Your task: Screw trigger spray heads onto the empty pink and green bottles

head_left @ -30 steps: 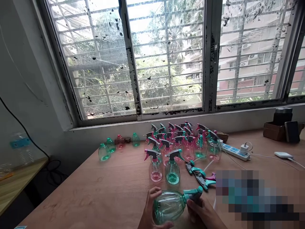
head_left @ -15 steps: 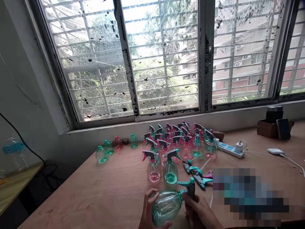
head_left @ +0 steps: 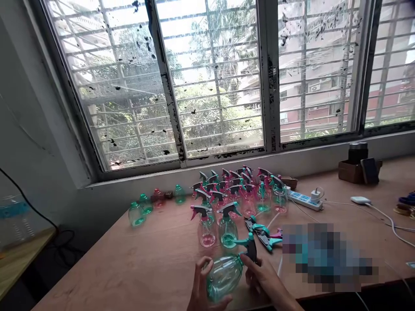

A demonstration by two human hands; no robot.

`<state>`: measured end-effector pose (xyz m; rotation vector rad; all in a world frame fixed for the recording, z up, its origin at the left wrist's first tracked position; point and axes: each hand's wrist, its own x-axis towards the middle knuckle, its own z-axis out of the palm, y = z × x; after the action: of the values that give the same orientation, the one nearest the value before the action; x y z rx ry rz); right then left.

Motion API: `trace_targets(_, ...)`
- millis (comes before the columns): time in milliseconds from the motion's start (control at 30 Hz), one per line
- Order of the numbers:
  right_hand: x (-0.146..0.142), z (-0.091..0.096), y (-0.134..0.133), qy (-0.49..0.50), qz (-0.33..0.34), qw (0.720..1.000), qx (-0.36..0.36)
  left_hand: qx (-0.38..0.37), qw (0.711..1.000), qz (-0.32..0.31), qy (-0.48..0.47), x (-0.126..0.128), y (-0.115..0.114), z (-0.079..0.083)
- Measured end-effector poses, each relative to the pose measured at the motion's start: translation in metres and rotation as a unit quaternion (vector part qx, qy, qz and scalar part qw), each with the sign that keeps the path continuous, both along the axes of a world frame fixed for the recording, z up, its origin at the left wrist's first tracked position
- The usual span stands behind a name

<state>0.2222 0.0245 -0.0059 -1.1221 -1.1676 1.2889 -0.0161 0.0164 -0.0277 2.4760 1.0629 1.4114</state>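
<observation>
A clear green spray bottle (head_left: 223, 276) lies tilted on its side between my two hands, its green and black trigger head pointing up and to the right. My left hand (head_left: 202, 283) is wrapped round the base end of the bottle. At the neck, my right hand (head_left: 259, 274) grips the trigger head's collar with thumb and fingers. Just beyond stand a pink spray bottle (head_left: 207, 231) and a green spray bottle (head_left: 228, 231), both upright with trigger heads on. Loose trigger heads (head_left: 264, 233) lie to the right of them.
Behind are several more upright spray bottles (head_left: 248, 201) in pink and green. Headless bottles (head_left: 137, 214) stand at the left back edge. A power strip (head_left: 304, 199) with cables, a brown box (head_left: 350, 171) and a phone (head_left: 369, 170) are at the right. A blurred patch covers the right front.
The view has shifted slightly, so the table things sit further left. Both hands keep hold of the green spray bottle; the fingers of my right hand have shifted slightly at its neck.
</observation>
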Motion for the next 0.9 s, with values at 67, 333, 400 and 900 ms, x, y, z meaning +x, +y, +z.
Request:
trace_targets(67,0.001,0.001,-0.001,-0.002,0.003,1.0,0.006,-0.002,1.0,-0.003,-0.004,0.003,-0.002,0.004)
trace_targets(333,0.011,-0.009,-0.009,0.014,0.036,0.998,0.056,-0.116,0.992,0.04,-0.033,0.001,-0.018,0.023)
trace_targets(400,0.011,-0.013,-0.008,0.031,0.035,0.997,0.062,-0.129,0.987,0.083,-0.057,-0.013,-0.02,0.026)
trace_targets(900,0.016,-0.016,-0.007,0.057,0.046,0.995,0.06,-0.274,0.924,0.246,-0.104,-0.134,0.013,0.057)
